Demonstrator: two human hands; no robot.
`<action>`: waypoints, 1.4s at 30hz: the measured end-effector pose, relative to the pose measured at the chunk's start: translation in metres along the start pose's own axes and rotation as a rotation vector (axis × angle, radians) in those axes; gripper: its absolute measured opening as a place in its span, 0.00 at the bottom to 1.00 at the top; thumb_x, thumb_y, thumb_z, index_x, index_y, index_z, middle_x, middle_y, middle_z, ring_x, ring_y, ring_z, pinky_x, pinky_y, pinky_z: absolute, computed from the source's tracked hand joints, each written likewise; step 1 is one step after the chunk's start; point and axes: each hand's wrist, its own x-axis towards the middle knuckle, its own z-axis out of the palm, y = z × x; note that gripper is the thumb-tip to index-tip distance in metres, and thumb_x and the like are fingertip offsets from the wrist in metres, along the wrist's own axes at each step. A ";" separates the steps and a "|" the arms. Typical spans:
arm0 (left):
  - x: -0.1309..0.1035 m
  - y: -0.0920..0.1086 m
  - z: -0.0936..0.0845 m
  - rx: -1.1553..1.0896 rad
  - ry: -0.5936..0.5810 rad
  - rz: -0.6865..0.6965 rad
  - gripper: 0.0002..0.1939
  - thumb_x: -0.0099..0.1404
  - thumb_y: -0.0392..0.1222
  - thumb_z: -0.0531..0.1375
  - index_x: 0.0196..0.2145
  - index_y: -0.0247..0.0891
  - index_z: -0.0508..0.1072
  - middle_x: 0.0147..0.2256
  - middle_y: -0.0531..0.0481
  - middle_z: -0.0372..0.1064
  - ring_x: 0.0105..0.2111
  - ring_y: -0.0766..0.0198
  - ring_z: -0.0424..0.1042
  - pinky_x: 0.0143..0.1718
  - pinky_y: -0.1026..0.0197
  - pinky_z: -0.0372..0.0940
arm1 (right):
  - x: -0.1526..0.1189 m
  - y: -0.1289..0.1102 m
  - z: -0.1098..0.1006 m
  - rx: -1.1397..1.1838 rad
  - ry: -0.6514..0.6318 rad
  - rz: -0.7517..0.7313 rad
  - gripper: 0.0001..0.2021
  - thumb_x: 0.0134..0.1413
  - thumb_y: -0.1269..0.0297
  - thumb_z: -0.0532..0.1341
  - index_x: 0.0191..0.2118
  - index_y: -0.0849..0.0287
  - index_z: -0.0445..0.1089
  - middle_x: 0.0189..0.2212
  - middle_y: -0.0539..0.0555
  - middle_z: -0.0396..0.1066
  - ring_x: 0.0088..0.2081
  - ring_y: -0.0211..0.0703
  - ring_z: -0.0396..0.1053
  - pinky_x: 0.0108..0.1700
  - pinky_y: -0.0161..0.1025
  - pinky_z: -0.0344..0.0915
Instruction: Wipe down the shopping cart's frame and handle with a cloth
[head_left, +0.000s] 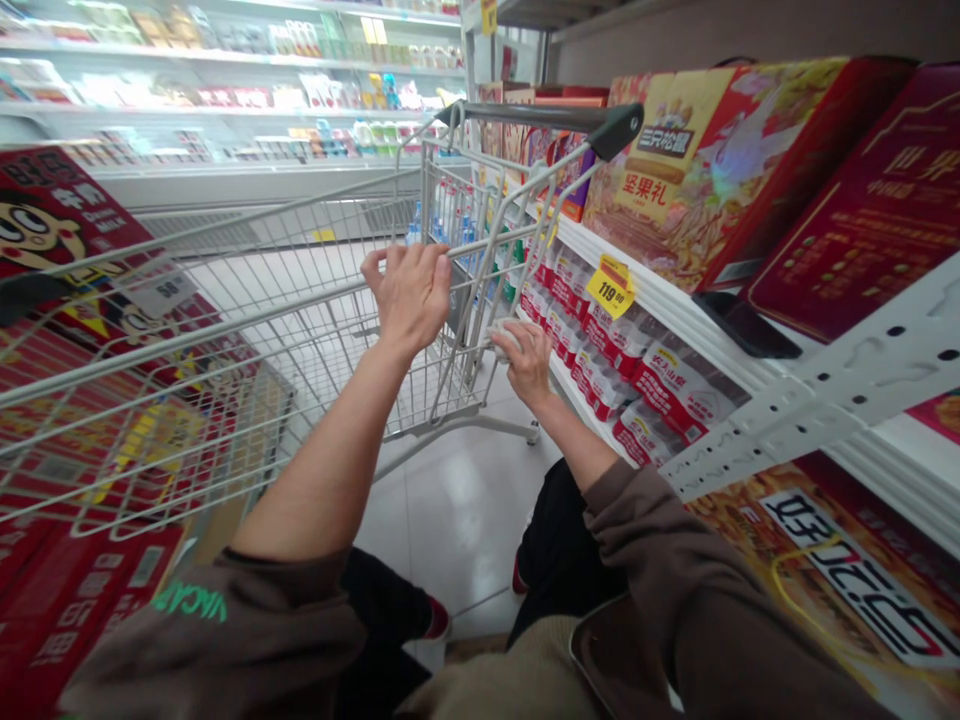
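A wire shopping cart (pixel 300 300) stands crosswise before me, its grey handle bar (pixel 525 117) toward the upper right. My left hand (pixel 411 292) is closed over the cart's top side rail near its middle. Lower and to the right, my right hand (pixel 525 358) has its fingers curled around a crumpled whitish cloth (pixel 504 338), beside the wires at the cart's handle end. Whether that hand also touches the cart is hard to tell.
Shelves on the right hold red gift boxes (pixel 675 170), a yellow price tag (pixel 611 287) and wrapped bottle packs (pixel 600 345). Red cartons (pixel 67 210) are stacked at the left behind the cart. A refrigerated display (pixel 225 110) spans the back. Tiled floor (pixel 442 510) shows between my feet and the cart.
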 end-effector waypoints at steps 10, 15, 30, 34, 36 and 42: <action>-0.001 -0.002 0.002 0.008 0.028 0.008 0.31 0.78 0.56 0.35 0.53 0.46 0.75 0.50 0.46 0.76 0.59 0.51 0.65 0.69 0.43 0.42 | 0.014 0.000 -0.008 0.074 0.001 0.113 0.27 0.61 0.81 0.55 0.56 0.44 0.76 0.61 0.53 0.71 0.63 0.51 0.61 0.64 0.53 0.57; -0.002 0.000 0.000 0.025 0.006 0.002 0.31 0.78 0.54 0.36 0.55 0.46 0.75 0.50 0.46 0.76 0.60 0.51 0.64 0.69 0.42 0.41 | -0.008 -0.014 -0.008 0.066 -0.082 0.108 0.26 0.60 0.82 0.56 0.53 0.45 0.78 0.57 0.52 0.74 0.59 0.49 0.64 0.60 0.49 0.60; -0.003 0.001 -0.001 0.002 0.011 0.007 0.29 0.78 0.54 0.37 0.53 0.46 0.74 0.50 0.46 0.76 0.59 0.51 0.65 0.69 0.40 0.42 | -0.030 -0.025 -0.005 0.027 -0.176 0.142 0.27 0.62 0.81 0.56 0.59 0.46 0.75 0.61 0.54 0.72 0.59 0.50 0.63 0.58 0.48 0.60; -0.004 0.000 -0.001 0.012 0.027 0.019 0.30 0.78 0.55 0.36 0.53 0.46 0.74 0.50 0.45 0.76 0.59 0.51 0.65 0.69 0.41 0.43 | -0.010 -0.020 -0.008 -0.005 -0.052 0.161 0.28 0.63 0.80 0.54 0.61 0.44 0.73 0.63 0.54 0.71 0.60 0.50 0.62 0.61 0.51 0.58; -0.004 0.000 0.000 0.020 0.027 0.024 0.30 0.78 0.55 0.36 0.53 0.46 0.74 0.50 0.45 0.75 0.59 0.51 0.65 0.69 0.41 0.43 | -0.010 -0.021 -0.006 -0.003 -0.049 0.178 0.28 0.63 0.80 0.53 0.61 0.45 0.73 0.63 0.55 0.70 0.61 0.51 0.61 0.61 0.52 0.58; -0.005 0.002 -0.002 0.048 0.002 0.012 0.31 0.78 0.55 0.34 0.55 0.46 0.74 0.51 0.46 0.75 0.60 0.51 0.64 0.69 0.42 0.42 | -0.040 -0.033 -0.006 0.049 -0.203 0.200 0.31 0.57 0.83 0.54 0.60 0.47 0.73 0.61 0.56 0.71 0.58 0.51 0.62 0.57 0.49 0.60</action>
